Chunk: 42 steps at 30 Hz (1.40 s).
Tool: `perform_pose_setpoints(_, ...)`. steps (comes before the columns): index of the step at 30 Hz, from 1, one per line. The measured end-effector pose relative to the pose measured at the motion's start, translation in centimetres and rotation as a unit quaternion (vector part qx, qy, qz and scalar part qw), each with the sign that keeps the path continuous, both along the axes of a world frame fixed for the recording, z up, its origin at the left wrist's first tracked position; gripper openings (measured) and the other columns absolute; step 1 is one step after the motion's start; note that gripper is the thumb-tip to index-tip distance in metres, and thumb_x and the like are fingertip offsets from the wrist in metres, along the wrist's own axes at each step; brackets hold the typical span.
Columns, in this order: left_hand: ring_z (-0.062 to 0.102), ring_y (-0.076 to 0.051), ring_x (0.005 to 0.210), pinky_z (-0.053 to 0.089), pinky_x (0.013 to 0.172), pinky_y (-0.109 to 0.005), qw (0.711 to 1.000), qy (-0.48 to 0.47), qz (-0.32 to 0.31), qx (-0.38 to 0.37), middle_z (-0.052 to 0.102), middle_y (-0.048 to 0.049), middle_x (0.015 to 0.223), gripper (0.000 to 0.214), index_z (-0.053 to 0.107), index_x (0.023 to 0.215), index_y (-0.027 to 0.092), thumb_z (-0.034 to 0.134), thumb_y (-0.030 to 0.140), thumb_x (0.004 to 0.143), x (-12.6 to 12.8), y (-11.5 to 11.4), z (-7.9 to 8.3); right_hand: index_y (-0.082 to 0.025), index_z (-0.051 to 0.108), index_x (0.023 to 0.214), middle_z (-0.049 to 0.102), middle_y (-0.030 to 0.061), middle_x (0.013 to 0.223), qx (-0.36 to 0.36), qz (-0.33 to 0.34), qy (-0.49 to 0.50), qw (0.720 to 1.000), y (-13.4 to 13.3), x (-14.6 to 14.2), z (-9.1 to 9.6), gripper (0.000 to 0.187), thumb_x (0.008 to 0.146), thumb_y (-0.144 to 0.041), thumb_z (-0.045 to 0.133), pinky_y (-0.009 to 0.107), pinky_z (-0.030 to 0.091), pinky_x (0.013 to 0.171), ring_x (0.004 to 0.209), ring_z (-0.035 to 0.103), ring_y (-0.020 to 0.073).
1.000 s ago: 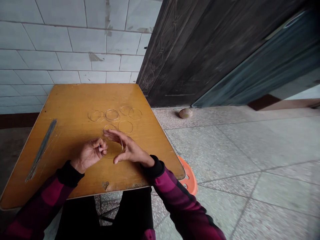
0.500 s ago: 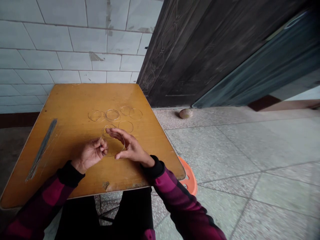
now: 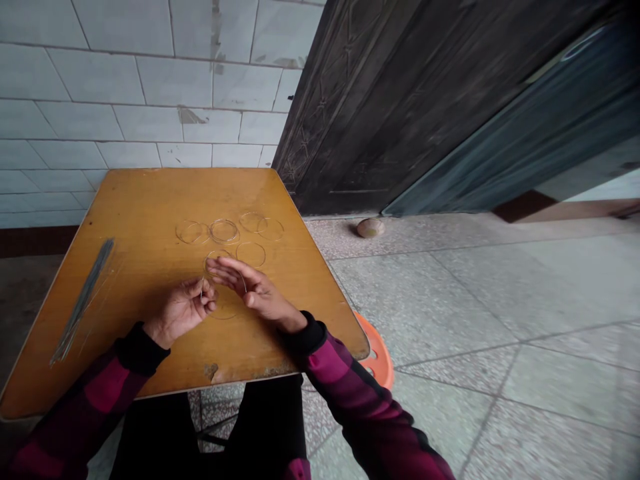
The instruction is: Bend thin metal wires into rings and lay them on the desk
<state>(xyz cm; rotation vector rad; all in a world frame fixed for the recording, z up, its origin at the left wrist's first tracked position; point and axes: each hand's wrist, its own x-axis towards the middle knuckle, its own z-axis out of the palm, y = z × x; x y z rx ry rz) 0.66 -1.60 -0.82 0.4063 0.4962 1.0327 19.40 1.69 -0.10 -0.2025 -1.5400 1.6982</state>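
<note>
My left hand [image 3: 185,307], its fingers curled in a pinch, holds a thin wire bent into a loop [image 3: 202,287]. Opposite it, my right hand [image 3: 253,287] has its fingers stretched out toward the left, with the far side of the loop running along them near the thumb. Whether the thumb touches the wire I cannot tell. Part of the loop is hidden behind the right fingers. Just beyond the hands, several thin wire rings [image 3: 224,221] lie on the wooden table [image 3: 165,193], some overlapping.
A bundle of straight grey wires [image 3: 85,297] lies along the table's left side, with a few loose strands beside it. An orange stool [image 3: 380,357] shows under the right corner. On the floor by the dark door [image 3: 360,160] rests a roundish stone-like object [image 3: 371,228].
My right thumb has moved up, closer to its fingers, and the right fingers lie flatter across the loop. My left hand keeps its pinch, almost unmoved.
</note>
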Motion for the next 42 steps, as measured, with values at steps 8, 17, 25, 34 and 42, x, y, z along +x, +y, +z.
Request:
perform_pose_setpoints(8,0.051,-0.007,0.055,0.048,0.056,-0.022,1.0,0.005,-0.001,0.002,0.057,0.0013,0.062,0.023,0.057,0.062,0.014,0.079,0.016,0.069,0.1,0.0,-0.2,-0.033,0.061,0.123,0.06,0.0052,0.135,-0.046,-0.036,0.013,0.998,0.1,-0.8,-0.7,0.072,0.059,-0.057,0.083,0.045,0.031,0.115,0.13,0.051,0.0227)
perform_pose_setpoints(17,0.052,-0.008,0.056,0.049,0.058,-0.022,0.999,0.036,0.028,0.011,0.06,-0.0001,0.065,0.015,0.063,0.068,0.012,0.078,0.017,0.071,-0.4,0.4,0.1,-0.035,0.056,0.132,0.051,0.0052,0.143,0.035,-0.075,-0.039,0.996,0.6,0.6,0.4,0.069,0.07,-0.056,0.077,0.039,0.045,0.102,0.12,0.057,0.0208)
perform_pose_setpoints(25,0.054,-0.009,0.06,0.046,0.058,-0.022,0.988,0.147,-0.006,0.053,0.064,-0.0049,0.072,0.013,0.067,0.07,0.011,0.074,0.021,0.075,-1.1,0.9,-0.2,-0.023,0.073,0.104,0.069,-0.0018,0.071,-0.059,-0.177,-0.196,0.963,0.9,1.4,0.6,0.03,0.08,-0.04,0.072,0.018,0.037,0.043,0.047,0.044,0.0049)
perform_pose_setpoints(34,0.056,-0.01,0.064,0.046,0.06,-0.022,0.985,0.167,0.033,0.003,0.065,-0.0078,0.082,0.025,0.068,0.087,0.009,0.072,0.031,0.079,-1.0,1.1,-0.5,-0.016,0.072,0.087,0.065,-0.0036,0.059,-0.149,-0.232,-0.18,0.944,1.6,0.9,-0.1,0.028,0.074,-0.041,0.075,0.015,0.036,0.036,0.041,0.051,0.0042)
perform_pose_setpoints(42,0.063,-0.014,0.072,0.048,0.063,-0.024,0.97,0.229,0.078,-0.003,0.067,-0.006,0.089,0.026,0.066,0.092,0.013,0.078,0.026,0.073,-0.4,0.3,0.3,-0.018,0.068,0.087,0.07,-0.0021,0.064,-0.182,-0.31,-0.062,0.931,1.6,0.7,0.7,0.033,0.071,-0.045,0.077,0.018,0.05,0.046,0.051,0.064,0.0086)
